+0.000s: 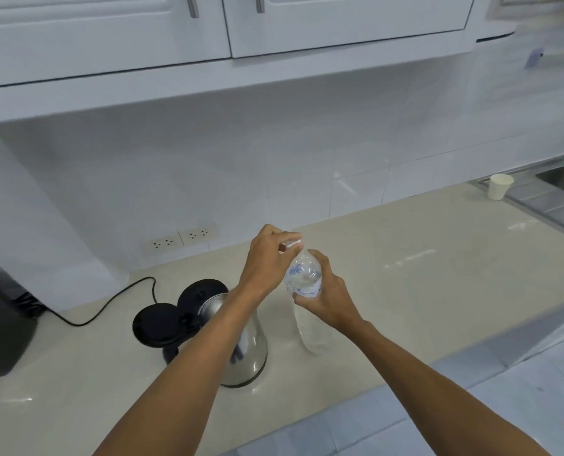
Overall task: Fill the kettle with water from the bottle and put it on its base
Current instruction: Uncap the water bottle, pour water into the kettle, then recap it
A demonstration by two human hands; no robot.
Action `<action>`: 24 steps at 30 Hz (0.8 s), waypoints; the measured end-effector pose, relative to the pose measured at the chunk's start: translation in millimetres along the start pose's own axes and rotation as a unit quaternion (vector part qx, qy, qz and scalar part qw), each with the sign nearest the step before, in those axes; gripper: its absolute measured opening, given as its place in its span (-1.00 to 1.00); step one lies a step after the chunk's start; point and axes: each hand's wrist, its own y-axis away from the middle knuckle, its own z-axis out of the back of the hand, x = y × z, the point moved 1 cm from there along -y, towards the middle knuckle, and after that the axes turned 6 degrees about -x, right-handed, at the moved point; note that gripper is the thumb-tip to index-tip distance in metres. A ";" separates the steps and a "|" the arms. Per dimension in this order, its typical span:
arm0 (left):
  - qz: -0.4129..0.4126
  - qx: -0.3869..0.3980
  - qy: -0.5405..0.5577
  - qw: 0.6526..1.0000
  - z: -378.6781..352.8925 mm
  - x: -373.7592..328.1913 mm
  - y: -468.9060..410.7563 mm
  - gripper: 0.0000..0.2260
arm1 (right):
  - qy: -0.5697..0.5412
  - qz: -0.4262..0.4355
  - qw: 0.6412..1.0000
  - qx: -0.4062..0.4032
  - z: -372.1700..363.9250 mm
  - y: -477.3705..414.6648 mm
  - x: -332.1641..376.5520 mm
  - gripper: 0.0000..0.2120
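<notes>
A clear plastic water bottle (303, 281) with a blue label stands upright on the counter, right of the kettle. My right hand (328, 296) grips its upper body. My left hand (267, 258) pinches the white cap (292, 244) at its top. The steel kettle (249, 350) stands on the counter with its black lid (201, 292) flipped open, partly hidden behind my left forearm. The round black base (157, 324) lies just left of the kettle, its cord (109, 304) running off to the left.
A beige counter (405, 274) runs along a white tiled wall with two sockets (179, 239). A paper cup (499, 186) stands far right beside a steel sink (563, 179). A dark appliance (1, 327) sits at the left edge. White cabinets hang overhead.
</notes>
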 end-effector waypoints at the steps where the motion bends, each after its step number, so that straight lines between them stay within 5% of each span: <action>1: 0.003 0.006 0.004 1.000 -5.6 1.1 -2.6 -0.76 | -0.005 -0.002 1.000 0.003 0.0 -3.4 -6.2 -0.15; 9: 0.023 -0.006 0.048 0.999 -32.2 6.8 -31.0 -0.68 | -0.046 -0.009 0.998 0.052 14.4 -43.1 -38.2 -0.14; 24: -0.019 0.121 0.102 0.987 -34.3 7.3 -60.7 -0.61 | -0.058 -0.057 0.946 0.312 60.7 -96.4 -61.4 -0.08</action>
